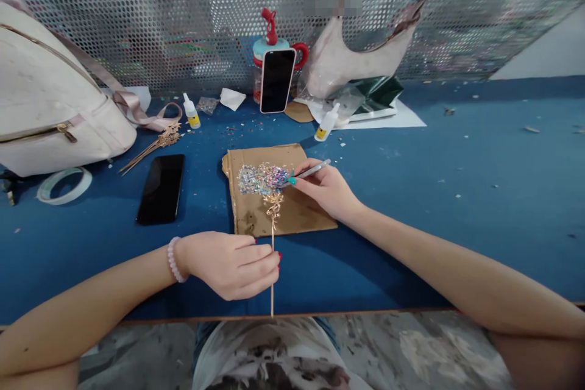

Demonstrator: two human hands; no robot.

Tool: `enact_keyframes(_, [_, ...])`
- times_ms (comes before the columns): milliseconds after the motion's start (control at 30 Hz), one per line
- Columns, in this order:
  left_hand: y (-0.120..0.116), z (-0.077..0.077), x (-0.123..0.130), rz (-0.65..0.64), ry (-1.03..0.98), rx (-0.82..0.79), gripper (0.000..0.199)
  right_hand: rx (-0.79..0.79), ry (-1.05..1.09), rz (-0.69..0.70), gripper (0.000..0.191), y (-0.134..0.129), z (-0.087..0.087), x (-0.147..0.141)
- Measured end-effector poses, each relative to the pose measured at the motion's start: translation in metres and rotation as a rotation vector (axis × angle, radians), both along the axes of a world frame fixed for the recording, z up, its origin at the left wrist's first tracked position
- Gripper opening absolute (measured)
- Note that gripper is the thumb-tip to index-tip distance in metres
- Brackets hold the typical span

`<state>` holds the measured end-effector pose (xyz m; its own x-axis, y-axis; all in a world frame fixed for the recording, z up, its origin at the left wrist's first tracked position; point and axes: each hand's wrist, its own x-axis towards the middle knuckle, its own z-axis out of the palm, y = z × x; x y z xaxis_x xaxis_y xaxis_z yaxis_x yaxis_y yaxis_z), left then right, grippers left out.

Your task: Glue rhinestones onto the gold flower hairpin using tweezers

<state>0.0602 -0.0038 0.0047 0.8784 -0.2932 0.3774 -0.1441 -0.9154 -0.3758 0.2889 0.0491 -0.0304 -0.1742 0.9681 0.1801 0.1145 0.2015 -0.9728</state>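
My left hand (233,265) pinches the thin shaft of a gold hair stick (273,237), which points away from me. Its ornate gold head lies over a piece of brown cardboard (311,216), at the near edge of a heap of small multicoloured rhinestones (256,179). With my right hand (331,192) I grip slim silver tweezers (320,167). Their tips reach the right side of the heap, beside the head of the stick; whether they hold a stone is too small to tell.
A black phone (161,189) and a tape roll (64,186) lie left, near a white backpack (50,97). Several gold sticks (158,143), two glue bottles (191,113) (326,124), an upright phone (276,82), a lidded cup (270,47) and a white handbag (347,55) stand behind.
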Motion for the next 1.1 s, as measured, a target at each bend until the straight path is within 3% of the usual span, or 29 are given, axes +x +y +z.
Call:
enact_keyframes(333, [0.005,-0.004,-0.004,0.036,0.010,0.017,0.018,-0.112,0.203,0.198,0.011,0.011,0.017,0.008])
enact_keyframes(433, [0.007,-0.004,-0.005,0.041,0.020,0.036,0.019,-0.209,0.098,0.355,0.008,0.023,0.029,0.002])
enact_keyframes(600, [0.007,-0.002,-0.007,0.054,0.025,0.062,0.022,-0.220,-0.181,0.513,0.018,0.033,0.040,-0.013])
enact_keyframes(900, [0.005,-0.004,-0.009,0.068,0.049,0.088,0.023,-0.380,-0.102,0.564,0.018,0.031,0.028,-0.015])
enact_keyframes(1000, [0.004,-0.004,-0.008,0.043,0.027,0.059,0.022,-0.375,-0.096,0.529,0.013,0.032,0.026,-0.014])
enact_keyframes(1100, [0.004,-0.004,-0.007,0.022,0.011,0.048,0.022,-0.334,-0.089,0.520,0.021,0.032,0.026,-0.014])
